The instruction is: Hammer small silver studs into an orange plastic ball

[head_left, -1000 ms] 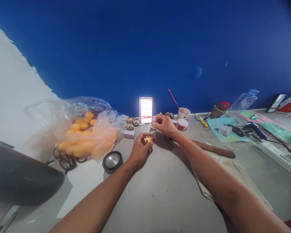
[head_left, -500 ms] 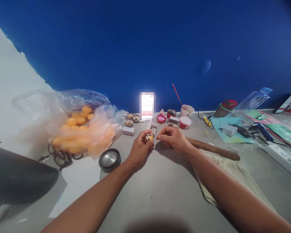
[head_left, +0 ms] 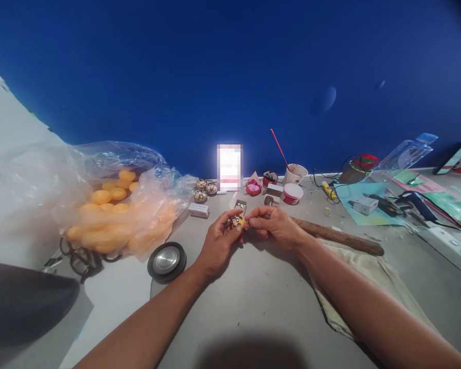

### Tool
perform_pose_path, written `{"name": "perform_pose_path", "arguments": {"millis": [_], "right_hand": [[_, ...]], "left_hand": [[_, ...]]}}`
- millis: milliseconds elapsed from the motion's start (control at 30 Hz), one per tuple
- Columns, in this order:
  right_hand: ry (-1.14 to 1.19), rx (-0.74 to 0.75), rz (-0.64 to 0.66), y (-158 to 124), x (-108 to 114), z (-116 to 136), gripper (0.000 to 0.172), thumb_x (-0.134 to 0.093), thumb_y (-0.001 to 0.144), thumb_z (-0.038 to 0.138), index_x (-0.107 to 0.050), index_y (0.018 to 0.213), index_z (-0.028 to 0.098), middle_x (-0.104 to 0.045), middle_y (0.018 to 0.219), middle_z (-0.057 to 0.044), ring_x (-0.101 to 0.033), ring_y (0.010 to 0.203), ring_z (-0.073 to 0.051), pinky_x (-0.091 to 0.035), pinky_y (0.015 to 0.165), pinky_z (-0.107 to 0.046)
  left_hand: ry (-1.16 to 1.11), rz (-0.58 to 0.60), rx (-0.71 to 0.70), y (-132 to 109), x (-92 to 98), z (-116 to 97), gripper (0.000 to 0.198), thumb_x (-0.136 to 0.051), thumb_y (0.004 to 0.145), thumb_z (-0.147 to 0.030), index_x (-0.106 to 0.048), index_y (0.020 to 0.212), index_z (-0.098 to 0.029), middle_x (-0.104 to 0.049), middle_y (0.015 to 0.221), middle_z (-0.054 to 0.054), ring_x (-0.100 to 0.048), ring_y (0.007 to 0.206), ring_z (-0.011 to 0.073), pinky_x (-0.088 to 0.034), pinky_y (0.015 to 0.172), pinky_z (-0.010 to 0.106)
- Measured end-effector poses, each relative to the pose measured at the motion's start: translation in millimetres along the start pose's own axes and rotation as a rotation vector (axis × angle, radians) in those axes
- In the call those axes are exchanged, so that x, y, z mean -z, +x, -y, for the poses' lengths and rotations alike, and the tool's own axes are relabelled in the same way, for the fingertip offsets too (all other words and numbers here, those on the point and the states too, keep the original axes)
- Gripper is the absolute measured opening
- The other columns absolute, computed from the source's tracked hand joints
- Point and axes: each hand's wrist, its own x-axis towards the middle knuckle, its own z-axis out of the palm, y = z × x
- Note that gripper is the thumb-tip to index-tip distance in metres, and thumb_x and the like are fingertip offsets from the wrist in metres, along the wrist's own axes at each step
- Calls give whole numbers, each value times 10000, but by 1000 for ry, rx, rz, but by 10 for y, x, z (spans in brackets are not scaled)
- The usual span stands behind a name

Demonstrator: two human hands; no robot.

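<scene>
My left hand (head_left: 217, 246) is closed around a small yellow ball (head_left: 237, 221), its surface partly covered with shiny metallic round studs. The fingertips of my right hand (head_left: 272, 225) are pinched together and meet the ball's right side; whatever lies between them is too small to make out. Just beyond the ball stands a small open box (head_left: 241, 206) with shiny bits inside. Farther back on the left, a few fully studded balls (head_left: 201, 196) sit together near a small white box (head_left: 198, 210).
A clear plastic bag (head_left: 161, 179) of orange balls (head_left: 118, 193) fills the left, with a round black-rimmed metal object (head_left: 166, 260) nearer me. Behind stand a bright screen (head_left: 229, 166), a paper cup (head_left: 295, 174) and a lidded tub (head_left: 292, 193). A wooden stick (head_left: 341, 237) and a cloth (head_left: 369, 287) lie right.
My right hand has moved left, bringing its fingertips from beside the ball up against it. The studded ball has turned slightly in my left hand. The view has shifted a little.
</scene>
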Motion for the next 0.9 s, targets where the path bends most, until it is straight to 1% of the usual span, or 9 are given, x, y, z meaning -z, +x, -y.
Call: {"name": "perform_pose_path", "arguments": {"millis": [100, 200, 300, 467, 567, 733, 900], "right_hand": [[59, -23, -12, -3, -12, -4, 357, -943, 671, 446, -746, 804, 180, -646, 636, 10, -419, 488, -69, -287, 471, -219], [99, -48, -38, 1, -15, -16, 362, -963, 637, 423, -737, 780, 180, -706, 721, -13, -433, 497, -64, -301, 467, -211], [79, -64, -62, 3, -22, -27, 366, -967, 624, 411, -745, 787, 171, -712, 717, -21, -445, 499, -61, -312, 471, -207], [34, -91, -115, 4, -41, -37, 399, -971, 593, 419, -753, 803, 158, -711, 701, -26, -443, 485, -54, -293, 467, -204], [53, -93, -115, 9, -44, -43, 408, -971, 595, 426, -744, 805, 160, -699, 685, -17, -443, 485, -54, -281, 469, -201], [70, -85, -109, 12, -55, -41, 400, -971, 608, 422, -733, 798, 163, -696, 696, -14, -426, 482, -51, -280, 462, -201], [65, -72, -99, 14, -58, -42, 378, -966, 606, 416, -721, 747, 165, -695, 694, -11, -421, 478, -52, -287, 455, -204]], "left_hand": [[-8, -23, 12, -17, -12, -18, 544, -863, 775, -390, -671, 1251, -212, -710, 884, 33, -596, 684, 128, -477, 617, 239], [11, -42, 7, -24, -17, -46, 557, -893, 736, -364, -687, 1226, -195, -734, 891, 48, -633, 729, 147, -489, 647, 243], [7, -55, -6, -29, -26, -64, 559, -901, 719, -350, -691, 1212, -189, -745, 889, 49, -663, 766, 163, -512, 688, 261], [12, -57, -11, -38, -43, -78, 543, -899, 717, -349, -689, 1191, -189, -750, 881, 42, -674, 766, 166, -520, 692, 268], [28, -56, -26, -38, -44, -89, 530, -896, 719, -340, -690, 1181, -183, -758, 907, 49, -676, 778, 165, -519, 694, 264], [46, -52, -27, -34, -43, -103, 512, -889, 724, -346, -698, 1171, -184, -758, 891, 50, -667, 752, 159, -507, 658, 251], [46, -59, -36, -33, -50, -106, 508, -893, 717, -342, -710, 1164, -186, -748, 865, 42, -650, 718, 147, -492, 623, 237]]}}
